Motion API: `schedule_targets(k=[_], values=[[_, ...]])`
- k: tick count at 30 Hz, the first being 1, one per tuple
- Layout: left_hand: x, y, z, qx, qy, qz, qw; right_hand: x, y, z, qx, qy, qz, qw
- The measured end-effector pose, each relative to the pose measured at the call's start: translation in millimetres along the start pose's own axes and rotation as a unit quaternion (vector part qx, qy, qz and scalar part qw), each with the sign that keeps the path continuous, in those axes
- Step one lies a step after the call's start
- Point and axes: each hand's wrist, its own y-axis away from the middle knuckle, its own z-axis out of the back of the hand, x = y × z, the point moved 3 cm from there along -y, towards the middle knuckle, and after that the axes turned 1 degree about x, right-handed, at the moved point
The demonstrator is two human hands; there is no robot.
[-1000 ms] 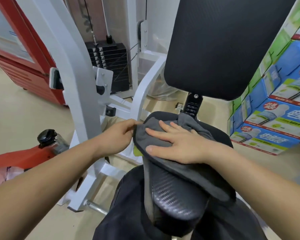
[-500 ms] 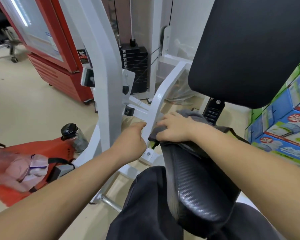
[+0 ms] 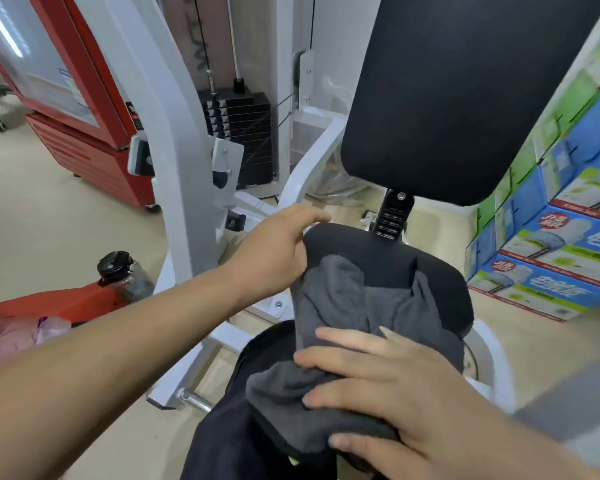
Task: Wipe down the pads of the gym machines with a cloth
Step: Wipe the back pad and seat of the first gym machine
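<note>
A grey cloth (image 3: 347, 306) lies spread over the black seat pad (image 3: 364, 247) of a white gym machine. My right hand (image 3: 371, 386) presses flat on the cloth at the near end of the seat, fingers spread. My left hand (image 3: 274, 251) grips the seat pad's far left edge, touching the cloth's upper corner. A large black back pad (image 3: 458, 98) stands upright behind the seat, bare.
The white machine frame (image 3: 174, 140) and black weight stack (image 3: 243, 133) stand to the left and behind. A red cabinet (image 3: 77, 109) is at far left. A dark bottle (image 3: 118, 275) and an orange bag (image 3: 49, 306) lie on the floor. Stacked product boxes (image 3: 561, 237) stand at right.
My right hand has slid with the cloth from the far left end of the seat toward me, to its near end. My left hand has moved onto the seat's far edge.
</note>
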Motion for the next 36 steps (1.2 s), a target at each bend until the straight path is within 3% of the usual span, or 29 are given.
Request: schedule_targets(k=[3,7,12,16,19,23,25,28,31,33,36], values=[[-15,-10,-17,0.049,0.024,0.018,0.998,-14,52,-18,-0.076,0.006,-0.019,0.997],[-29,-21,-56,0.09,0.068,0.029,0.993,-65,82,-37,-0.19,-0.042,-0.206,0.959],[-42,-16,-81,0.143,-0.024,-0.04,0.989,-120,72,-31,-0.31,-0.126,-0.376,0.864],[-41,-13,-78,0.132,-0.04,-0.044,0.989,-111,59,-24,-0.408,-0.314,-0.468,0.719],[-39,-11,-78,0.112,-0.02,-0.042,0.993,-72,48,-33,-0.426,-0.313,-0.51,0.678],[-33,-10,-78,0.098,0.006,-0.019,0.995,-23,47,-54,-0.402,-0.324,-0.498,0.697],[-34,-8,-78,0.094,0.0,-0.015,0.995,-33,47,-50,-0.365,-0.302,-0.503,0.723],[-35,-8,-77,0.07,-0.072,0.024,0.995,-90,50,-26,-0.318,-0.246,-0.542,0.738],[-35,-9,-77,0.093,-0.143,0.093,0.981,-155,40,-4,-0.172,-0.155,-0.554,0.8],[-35,-7,-76,0.088,-0.134,0.112,0.981,-188,22,8,-0.087,-0.139,-0.535,0.829],[-32,-7,-71,0.029,-0.055,0.128,0.99,-236,-18,8,-0.038,-0.114,-0.511,0.851]])
